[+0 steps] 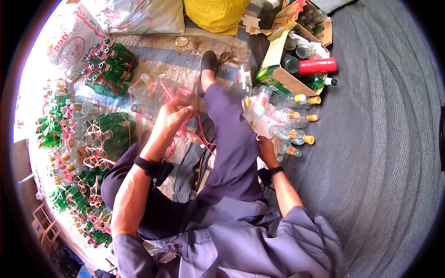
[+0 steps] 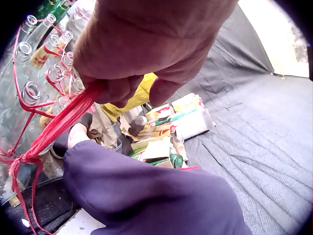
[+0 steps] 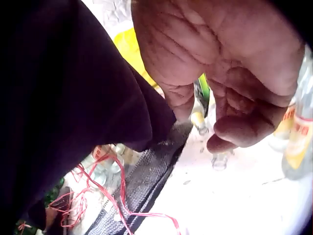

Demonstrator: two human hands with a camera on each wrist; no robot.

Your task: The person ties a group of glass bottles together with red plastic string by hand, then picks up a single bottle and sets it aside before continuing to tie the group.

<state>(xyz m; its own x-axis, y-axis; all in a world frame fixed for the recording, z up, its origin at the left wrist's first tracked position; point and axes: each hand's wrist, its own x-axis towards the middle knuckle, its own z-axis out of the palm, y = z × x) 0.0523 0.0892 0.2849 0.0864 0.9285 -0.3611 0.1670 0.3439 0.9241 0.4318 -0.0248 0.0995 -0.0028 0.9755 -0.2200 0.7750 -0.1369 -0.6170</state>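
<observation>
Twine point(image 2: 66, 118) pinched by the left hand point(image 1: 170, 118) joins looped clear bottles point(image 2: 40, 58); the right hand point(image 3: 220, 68) curls loosely, empty. Green bottles point(image 1: 116, 69) are bundled; capped bottles point(image 1: 281, 131) lie unbundled.

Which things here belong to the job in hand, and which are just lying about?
Likely in the job:
- red twine pinched in the left grip
- clear bottles it binds
- loose bottles by the right grip

Apparently just lying about:
- yellow sack
- white sacks
- red cylinder in a box
</observation>
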